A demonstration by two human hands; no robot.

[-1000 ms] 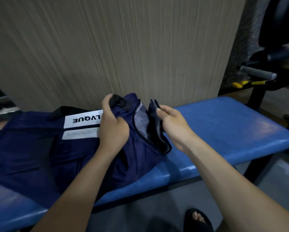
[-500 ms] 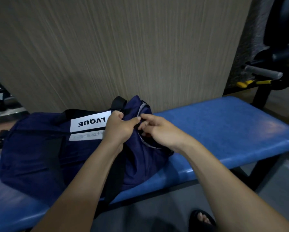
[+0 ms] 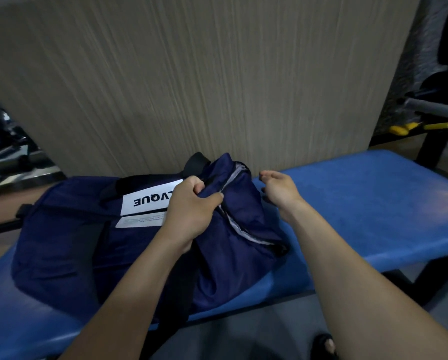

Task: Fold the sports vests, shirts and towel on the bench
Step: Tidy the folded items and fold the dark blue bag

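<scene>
Nearest: a sandalled foot [image 3: 326,345] on the grey floor, at the frame's lower edge. Next: blue padded tabletop [image 3: 378,203], running left to right, its right half bare. On its left half: navy duffel bag [image 3: 69,245], lying on its side, white label [image 3: 150,198] facing up, black strap [image 3: 139,181] across the top. Left hand [image 3: 191,211]: fingers closed, pinching the bag's fabric beside the grey-lined zip opening [image 3: 239,227]. Right hand [image 3: 278,192]: fingers loosely spread, gripping nothing, just beside the bag's end and apart from it. Task items (vests, shirts, towel): none visible; presumably inside the bag, though the opening shows no contents. Behind: wood-grain wall panel [image 3: 217,74]; gym equipment [image 3: 430,110] at far right. Risks, as judged: with one hand only on the fabric, the opening may collapse shut; pulling garments out one-handed may drag the bag toward the near edge and off the tabletop; clothes may snag on the zip.
</scene>
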